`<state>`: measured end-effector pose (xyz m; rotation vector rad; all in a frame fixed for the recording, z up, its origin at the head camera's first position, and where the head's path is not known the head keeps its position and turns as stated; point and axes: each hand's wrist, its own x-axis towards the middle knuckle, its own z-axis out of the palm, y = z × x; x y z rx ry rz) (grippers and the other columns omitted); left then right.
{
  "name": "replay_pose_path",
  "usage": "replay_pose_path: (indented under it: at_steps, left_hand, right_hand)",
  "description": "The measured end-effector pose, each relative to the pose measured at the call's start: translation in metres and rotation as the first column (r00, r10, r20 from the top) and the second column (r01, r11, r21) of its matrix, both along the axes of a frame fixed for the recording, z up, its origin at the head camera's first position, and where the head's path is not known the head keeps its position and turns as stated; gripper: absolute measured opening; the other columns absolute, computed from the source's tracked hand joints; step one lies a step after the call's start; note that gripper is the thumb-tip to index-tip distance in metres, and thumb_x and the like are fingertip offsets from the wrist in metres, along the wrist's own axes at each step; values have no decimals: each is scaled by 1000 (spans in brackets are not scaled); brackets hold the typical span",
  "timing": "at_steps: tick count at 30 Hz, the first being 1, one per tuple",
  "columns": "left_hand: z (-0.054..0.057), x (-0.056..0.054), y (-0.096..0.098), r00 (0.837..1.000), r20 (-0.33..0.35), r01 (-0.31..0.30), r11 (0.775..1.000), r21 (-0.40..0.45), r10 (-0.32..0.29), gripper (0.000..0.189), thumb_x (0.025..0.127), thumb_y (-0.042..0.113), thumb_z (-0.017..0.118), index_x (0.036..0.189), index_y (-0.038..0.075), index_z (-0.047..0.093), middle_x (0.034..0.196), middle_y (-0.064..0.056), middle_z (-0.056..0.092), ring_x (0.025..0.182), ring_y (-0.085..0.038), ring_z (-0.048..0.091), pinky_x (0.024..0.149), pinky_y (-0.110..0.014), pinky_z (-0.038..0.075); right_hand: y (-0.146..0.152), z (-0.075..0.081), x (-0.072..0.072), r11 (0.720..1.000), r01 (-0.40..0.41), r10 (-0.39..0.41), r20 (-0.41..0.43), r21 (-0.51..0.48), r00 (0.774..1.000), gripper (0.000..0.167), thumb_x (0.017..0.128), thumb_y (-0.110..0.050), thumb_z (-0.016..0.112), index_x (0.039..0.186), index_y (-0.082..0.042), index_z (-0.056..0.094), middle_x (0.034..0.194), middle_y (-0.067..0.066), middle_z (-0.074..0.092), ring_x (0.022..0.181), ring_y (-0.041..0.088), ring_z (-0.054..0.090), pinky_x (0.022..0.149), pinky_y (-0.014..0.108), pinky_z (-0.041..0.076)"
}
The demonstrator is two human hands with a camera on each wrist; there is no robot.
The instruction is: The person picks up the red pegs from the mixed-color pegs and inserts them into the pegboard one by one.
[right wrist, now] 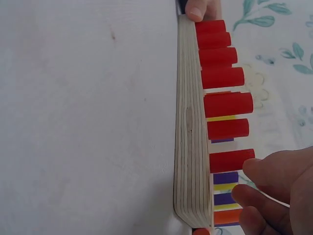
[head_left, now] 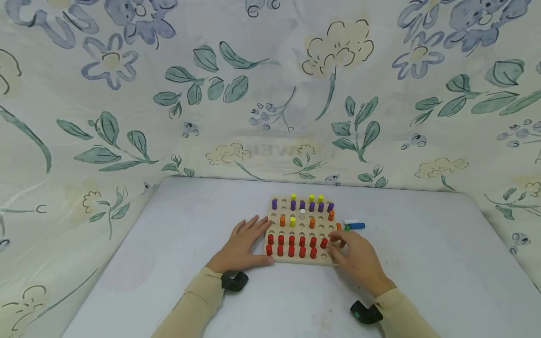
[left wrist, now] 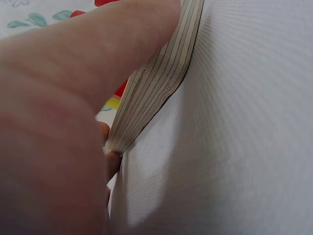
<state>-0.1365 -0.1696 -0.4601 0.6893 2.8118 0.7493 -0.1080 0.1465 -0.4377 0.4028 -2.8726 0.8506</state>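
A pale wooden pegboard (head_left: pixel 296 262) lies on the white table. Red pegs (head_left: pixel 291 251) fill much of its two near rows; purple (head_left: pixel 293 205), yellow, orange and white pegs stand farther back. My left hand (head_left: pixel 241 246) rests at the board's left side, fingers spread and straight, its thumb (left wrist: pixel 146 24) against the near edge. At the right end of the second row, my right hand (head_left: pixel 357 256) pinches a slightly tilted red peg (right wrist: pixel 230 160) near its top. The thumb (right wrist: pixel 279 169) overlaps the peg's tip; the index finger is partly hidden.
Loose white (head_left: pixel 351 221), blue (head_left: pixel 357 226), green (head_left: pixel 347 228) and orange (head_left: pixel 339 226) pegs lie just right of the board. A floral cloth (head_left: pixel 270 94) hangs behind the table's far edge. Each wrist wears a black camera (head_left: pixel 366 313).
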Motion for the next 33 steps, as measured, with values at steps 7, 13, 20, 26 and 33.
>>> replay_pose_path:
  at_steps: [7, 13, 20, 26, 33]
  left_hand:
    - [-3, 0, -1, 1000, -10, 2, 1000, 2, -2, 101, 82, 65, 70, 160, 15, 30, 165, -4, 26, 154, -29, 10, 123, -54, 2]
    - [-4, -1, -1, 1000, -12, 5, 1000, 4, -5, 101, 82, 66, 69, 160, 15, 30, 165, -3, 26, 154, -29, 10, 123, -54, 2]
    - [-4, -1, -2, 1000, -9, 6, 1000, 11, -6, 101, 82, 65, 70, 160, 15, 30, 165, -4, 26, 154, -29, 10, 123, -54, 2]
    - [-2, -1, -2, 1000, -12, 9, 1000, 13, -9, 102, 82, 65, 70, 160, 14, 30, 165, -5, 26, 154, -30, 10, 123, -54, 2]
    - [-1, -1, -1, 1000, -10, 7, 1000, 6, -7, 102, 82, 65, 70, 160, 14, 30, 165, -6, 26, 154, -30, 10, 123, -55, 2]
  right_hand:
    - [6, -1, 3, 999, 23, -23, 18, -34, 1000, 24, 92, -19, 75, 113, -11, 72, 100, -2, 70, 83, 12, 56, 65, 26, 47]
    - [13, 0, 6, 998, 19, -20, -25, -52, 999, 22, 90, -14, 77, 110, -9, 72, 99, 0, 70, 82, 12, 56, 64, 27, 47]
    - [24, 0, 10, 999, 35, -37, -55, -40, 998, 23, 88, -12, 78, 110, -7, 72, 99, 1, 71, 82, 13, 56, 67, 29, 49]
    - [33, -3, 14, 994, 44, -49, -54, -96, 997, 22, 88, -11, 77, 109, -6, 72, 97, 1, 70, 76, 11, 56, 57, 23, 47]
    - [43, -1, 19, 994, 69, -73, -43, -90, 996, 23, 89, -12, 78, 110, -8, 72, 94, 1, 67, 70, 10, 55, 54, 22, 43]
